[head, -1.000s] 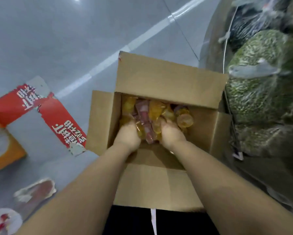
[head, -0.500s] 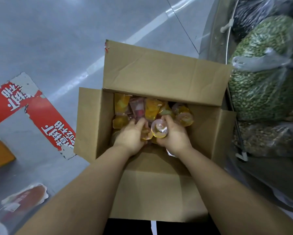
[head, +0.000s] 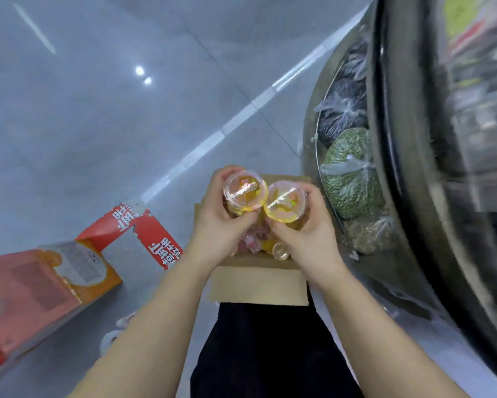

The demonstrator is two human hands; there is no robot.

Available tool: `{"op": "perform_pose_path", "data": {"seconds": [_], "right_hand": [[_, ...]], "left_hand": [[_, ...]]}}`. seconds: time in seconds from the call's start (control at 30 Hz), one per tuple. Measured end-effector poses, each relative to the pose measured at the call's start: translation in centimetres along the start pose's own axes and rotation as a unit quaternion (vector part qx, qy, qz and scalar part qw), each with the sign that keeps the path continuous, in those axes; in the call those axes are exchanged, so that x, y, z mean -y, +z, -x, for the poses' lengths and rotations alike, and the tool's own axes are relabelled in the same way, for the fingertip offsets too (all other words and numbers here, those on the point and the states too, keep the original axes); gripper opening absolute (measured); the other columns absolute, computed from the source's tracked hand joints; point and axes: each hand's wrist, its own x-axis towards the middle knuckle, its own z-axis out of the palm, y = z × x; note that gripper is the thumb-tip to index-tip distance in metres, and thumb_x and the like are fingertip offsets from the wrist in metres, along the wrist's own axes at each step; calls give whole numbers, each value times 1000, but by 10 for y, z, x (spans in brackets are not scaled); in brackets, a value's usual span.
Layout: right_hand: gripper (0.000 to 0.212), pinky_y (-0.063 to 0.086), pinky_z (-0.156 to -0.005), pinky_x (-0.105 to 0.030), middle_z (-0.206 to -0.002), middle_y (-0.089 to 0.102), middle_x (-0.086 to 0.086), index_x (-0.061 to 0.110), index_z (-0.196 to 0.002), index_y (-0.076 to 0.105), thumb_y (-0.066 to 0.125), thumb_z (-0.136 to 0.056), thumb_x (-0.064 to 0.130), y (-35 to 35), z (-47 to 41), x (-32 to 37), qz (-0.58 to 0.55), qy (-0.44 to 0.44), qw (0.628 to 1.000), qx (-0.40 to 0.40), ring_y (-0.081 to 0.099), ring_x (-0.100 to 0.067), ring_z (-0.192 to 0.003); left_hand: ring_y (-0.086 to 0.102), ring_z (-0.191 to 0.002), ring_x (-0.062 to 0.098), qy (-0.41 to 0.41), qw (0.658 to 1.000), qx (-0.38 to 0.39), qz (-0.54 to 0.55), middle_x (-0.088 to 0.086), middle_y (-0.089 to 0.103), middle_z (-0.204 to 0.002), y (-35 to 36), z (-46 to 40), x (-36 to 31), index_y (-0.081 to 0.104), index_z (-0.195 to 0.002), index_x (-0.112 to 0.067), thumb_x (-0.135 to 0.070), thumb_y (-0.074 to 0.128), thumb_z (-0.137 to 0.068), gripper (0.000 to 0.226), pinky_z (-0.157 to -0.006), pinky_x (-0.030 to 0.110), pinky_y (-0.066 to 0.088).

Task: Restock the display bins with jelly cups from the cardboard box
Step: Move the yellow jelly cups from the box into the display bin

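Centrally, two bare hands are raised side by side above an open box, each clamped around jelly cups. The left hand grips a clear-lidded yellow jelly cup, fingers curled over its far rim and thumb on the near side. The right hand grips a second yellow jelly cup the same way, and the two cup rims touch where the hands meet. More cups seem to be bunched below these two, inside the palms, though how many cannot be told.

Directly beneath the hands sits the cardboard box on the floor, its near flap folded toward the person. Between the wrists, a few loose jelly cups left in the box, pink and amber, are visible, so the box is not yet empty.

Right of the right hand stands a curved metal display stand with tied plastic bags of green beans and darker dried goods against its lower tier. The display bins meant for the cups are too blurred to pick out, and no cups can be seen in any of them.

Left of the left hand, on the grey floor, lies an orange and red carton with a torn flap.

Judging from this, one load has been lifted and awaits placing; more trips remain.
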Motion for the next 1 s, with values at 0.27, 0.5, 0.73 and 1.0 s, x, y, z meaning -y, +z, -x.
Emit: {"op": "perform_pose_path", "data": {"seconds": [0.27,0.5,0.73,1.0], "right_hand": [[49,48,-93,-35,-109,61,1,30,-109,49,72,-70,12,-65,108,225,20,-198,976,-89,59,-16,-104],[41,43,-77,-4,-106,64,21,36,-109,58,74,-76,18,-179,175,301,28,-277,934,-225,60,3,-100],[40,47,-84,-22,-107,63,5,42,-99,59,79,-69,27,-299,210,322,29,-257,875,-410,61,-10,-101],[24,53,-79,-29,-94,69,2,27,-85,64,71,-76,6,-347,155,303,-72,-90,927,-357,65,-19,-93]], "left_hand": [[57,-94,1,178,981,66,37,-11,57,-104,6,64,-258,38,-114,-32,-11,65,-73,54,-85,14,43],[61,-91,-3,284,934,212,49,-23,64,-94,103,93,-381,49,-102,-27,-13,72,-68,43,-76,10,45],[56,-106,5,407,867,285,-47,-11,61,-108,219,96,-451,58,-104,-38,-19,81,-66,49,-91,16,42],[56,-101,13,392,830,291,-270,-2,61,-110,291,50,-444,50,-121,-16,-13,73,-65,60,-81,17,39]]}}
